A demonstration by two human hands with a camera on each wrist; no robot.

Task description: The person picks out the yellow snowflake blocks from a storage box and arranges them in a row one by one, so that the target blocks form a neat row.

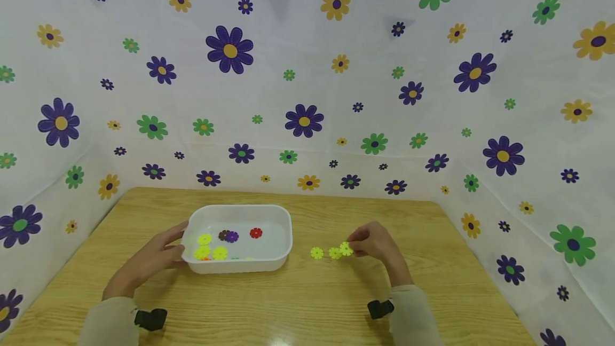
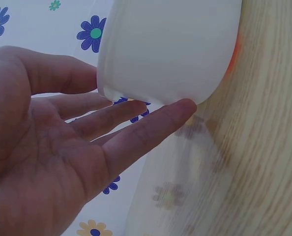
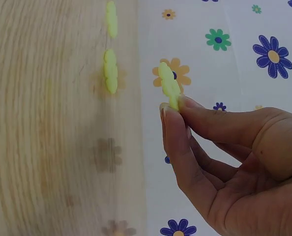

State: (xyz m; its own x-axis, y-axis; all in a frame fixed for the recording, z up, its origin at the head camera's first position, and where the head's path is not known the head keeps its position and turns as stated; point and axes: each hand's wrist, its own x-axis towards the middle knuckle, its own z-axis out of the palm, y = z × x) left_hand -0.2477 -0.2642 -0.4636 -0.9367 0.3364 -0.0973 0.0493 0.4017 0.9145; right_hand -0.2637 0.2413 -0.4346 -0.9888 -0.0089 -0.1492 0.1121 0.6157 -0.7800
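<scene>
My right hand [image 1: 377, 242] pinches a yellow flower-shaped plastic disc [image 1: 346, 249] between thumb and fingertips, just above the table. Edge-on in the right wrist view, that disc [image 3: 168, 81] stands upright from the fingertips. Close beside it lies a second yellow flower disc [image 1: 334, 253], with another yellow disc [image 1: 316, 253] a little to the left. My left hand [image 1: 156, 255] touches the left end of a white plastic tray [image 1: 240, 266]; its fingers are fairly straight against the outer wall in the left wrist view, and the thumb meets the rim.
Inside the tray lie several yellow flower discs [image 1: 219, 253], a red one [image 1: 256, 233], a purple one [image 1: 232, 237] and a brown one [image 1: 223, 235]. The front wall partly hides others. A flower-printed white cloth [image 1: 269, 95] surrounds the wooden table [image 1: 269, 308] at the back and sides.
</scene>
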